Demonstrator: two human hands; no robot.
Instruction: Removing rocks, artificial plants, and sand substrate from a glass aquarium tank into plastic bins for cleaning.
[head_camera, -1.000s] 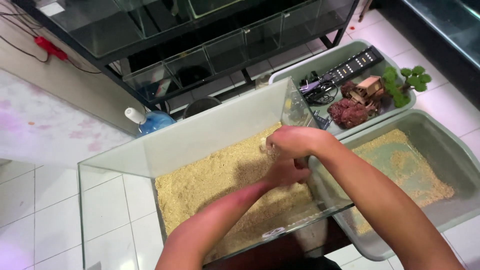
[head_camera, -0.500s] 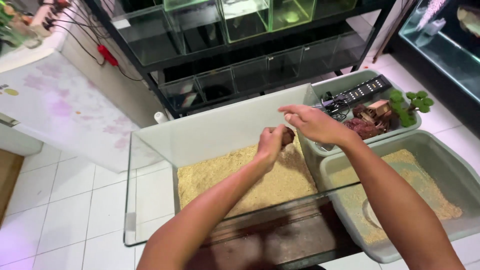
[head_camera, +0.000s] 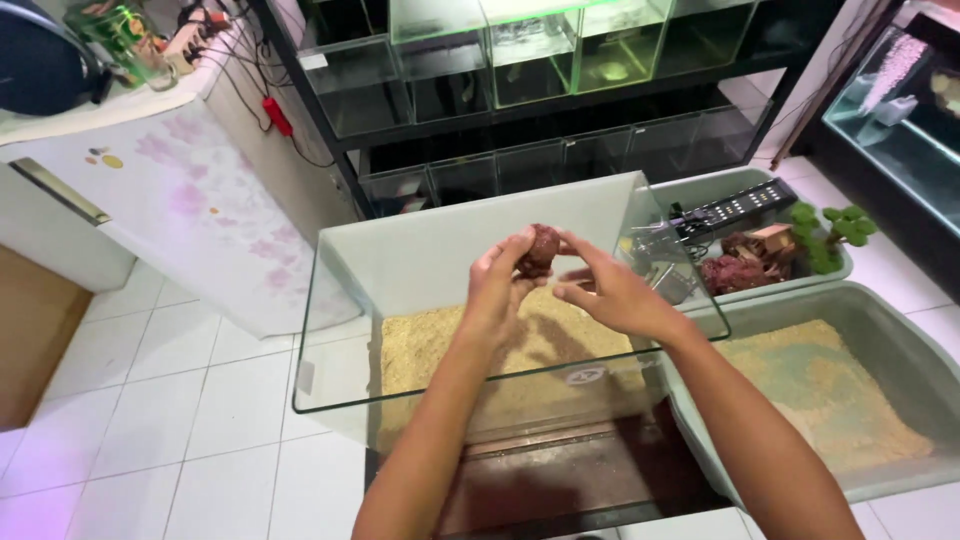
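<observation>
Item: reddish-brown rock (head_camera: 541, 248), now lifted clear of the sand bed (head_camera: 450, 345) and held above the open glass tank (head_camera: 340, 300), where a second ago both hands worked low at the sand. Left hand (head_camera: 497, 290) grips the rock in its fingertips; right hand (head_camera: 612, 292) hovers open, fingers just beside it. Nearby: grey tub of sand (head_camera: 880, 330), tray of driftwood and plants (head_camera: 700, 190).

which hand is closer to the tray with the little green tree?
Right. The right hand is over the glass tank on the side toward that tray; the left hand, gripping the reddish rock, is farther from it.
</observation>
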